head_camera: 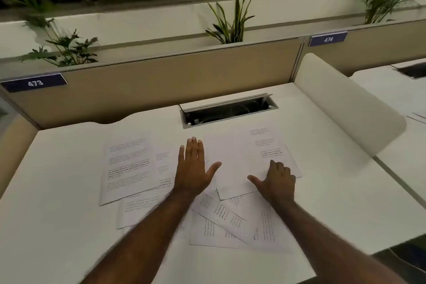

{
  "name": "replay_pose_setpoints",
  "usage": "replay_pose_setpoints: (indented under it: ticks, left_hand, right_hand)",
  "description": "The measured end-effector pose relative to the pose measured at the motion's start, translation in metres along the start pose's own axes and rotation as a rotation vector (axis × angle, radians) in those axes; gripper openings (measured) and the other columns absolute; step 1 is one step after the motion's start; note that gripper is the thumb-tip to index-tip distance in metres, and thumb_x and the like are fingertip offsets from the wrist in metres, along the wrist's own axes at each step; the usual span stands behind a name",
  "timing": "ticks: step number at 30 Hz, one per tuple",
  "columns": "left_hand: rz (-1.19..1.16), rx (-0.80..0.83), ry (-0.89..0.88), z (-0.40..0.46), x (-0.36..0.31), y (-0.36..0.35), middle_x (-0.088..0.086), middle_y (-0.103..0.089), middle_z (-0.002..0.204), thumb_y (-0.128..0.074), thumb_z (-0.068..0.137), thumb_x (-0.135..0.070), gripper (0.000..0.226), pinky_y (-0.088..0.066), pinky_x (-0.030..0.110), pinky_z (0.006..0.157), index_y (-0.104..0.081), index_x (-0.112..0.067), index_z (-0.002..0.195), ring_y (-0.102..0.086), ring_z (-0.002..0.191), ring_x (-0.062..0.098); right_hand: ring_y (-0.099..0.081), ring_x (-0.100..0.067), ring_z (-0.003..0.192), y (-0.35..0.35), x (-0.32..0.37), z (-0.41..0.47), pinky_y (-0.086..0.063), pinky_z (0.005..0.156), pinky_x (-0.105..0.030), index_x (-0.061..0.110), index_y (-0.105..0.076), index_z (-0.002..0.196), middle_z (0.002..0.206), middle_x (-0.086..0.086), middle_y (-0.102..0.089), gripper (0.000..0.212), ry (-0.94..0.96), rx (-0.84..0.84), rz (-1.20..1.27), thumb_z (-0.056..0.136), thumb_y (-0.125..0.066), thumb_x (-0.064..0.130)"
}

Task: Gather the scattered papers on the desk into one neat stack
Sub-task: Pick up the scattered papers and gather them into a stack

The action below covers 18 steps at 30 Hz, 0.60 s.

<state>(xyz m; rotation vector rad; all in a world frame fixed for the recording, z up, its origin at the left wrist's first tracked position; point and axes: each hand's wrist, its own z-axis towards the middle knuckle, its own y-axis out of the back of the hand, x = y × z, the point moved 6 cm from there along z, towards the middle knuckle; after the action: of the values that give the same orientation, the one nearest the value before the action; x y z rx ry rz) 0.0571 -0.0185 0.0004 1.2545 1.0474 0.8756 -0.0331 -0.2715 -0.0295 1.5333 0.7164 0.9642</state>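
Several overlapping papers, print blurred

Illumination was dim, even and warm-toned, with no harsh glare. The white desk showed only soft, faint shadows. Motion blur smeared both forearms and the plants along the top. Wide-angle distortion curved the straight partition toward the frame edges.

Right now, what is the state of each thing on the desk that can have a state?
papers: scattered, overlapping, not stacked
left hand: open, flat on the papers
right hand: fingers curled, resting on the right sheet
cable hatch: lid raised, open
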Motion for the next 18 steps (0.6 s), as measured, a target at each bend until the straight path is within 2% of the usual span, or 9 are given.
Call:
replay_pose_setpoints:
  ticks: [4,9,13,15,18]
  left_hand:
    - [-0.019,0.05,0.026,0.001,-0.01,-0.023,0.01,0.005,0.179,-0.005,0.09,-0.083,0.106,0.01,0.045,0.129,0.001,-0.013,0.169,0.008,0.165,0.029]
    - [-0.12,0.171,-0.012,0.0,-0.028,-0.058,0.012,-0.003,0.18,-0.024,0.102,-0.074,0.095,0.009,0.035,0.127,-0.003,-0.009,0.169,0.001,0.166,0.025]
    - [-0.144,0.229,-0.032,-0.006,-0.044,-0.077,0.014,-0.014,0.178,-0.029,0.105,-0.069,0.09,0.005,0.037,0.13,-0.015,-0.007,0.168,-0.007,0.165,0.025]
    - [-0.187,0.262,-0.022,-0.01,-0.05,-0.083,0.013,-0.016,0.178,-0.031,0.105,-0.067,0.087,0.003,0.038,0.131,-0.018,-0.007,0.167,-0.008,0.165,0.024]
    - [-0.297,0.284,0.036,-0.014,-0.058,-0.085,0.011,-0.016,0.178,-0.033,0.105,-0.068,0.087,0.001,0.037,0.132,-0.02,-0.009,0.168,-0.007,0.165,0.022]
  right_hand:
    - [-0.055,-0.035,0.127,-0.01,-0.018,0.008,-0.046,0.105,-0.049,0.012,-0.055,0.142,0.137,-0.01,-0.06,0.098,-0.126,0.077,0.107,0.074,-0.072,0.081]
    - [-0.052,-0.036,0.13,-0.024,-0.027,0.02,-0.045,0.105,-0.051,0.014,-0.052,0.143,0.137,-0.011,-0.057,0.099,-0.214,0.187,0.23,0.069,-0.084,0.07]
    - [-0.051,-0.037,0.135,-0.032,-0.034,0.03,-0.043,0.109,-0.052,0.018,-0.047,0.149,0.143,-0.009,-0.059,0.101,-0.24,0.249,0.33,0.068,-0.09,0.059]
    - [-0.054,-0.037,0.132,-0.033,-0.036,0.03,-0.044,0.109,-0.05,0.018,-0.052,0.146,0.139,-0.008,-0.065,0.084,-0.221,0.223,0.399,0.076,-0.088,0.046]
    - [-0.065,-0.038,0.112,-0.022,-0.039,0.028,-0.051,0.096,-0.045,0.015,-0.066,0.125,0.107,-0.007,-0.075,0.04,-0.14,0.072,0.507,0.089,-0.079,0.026]
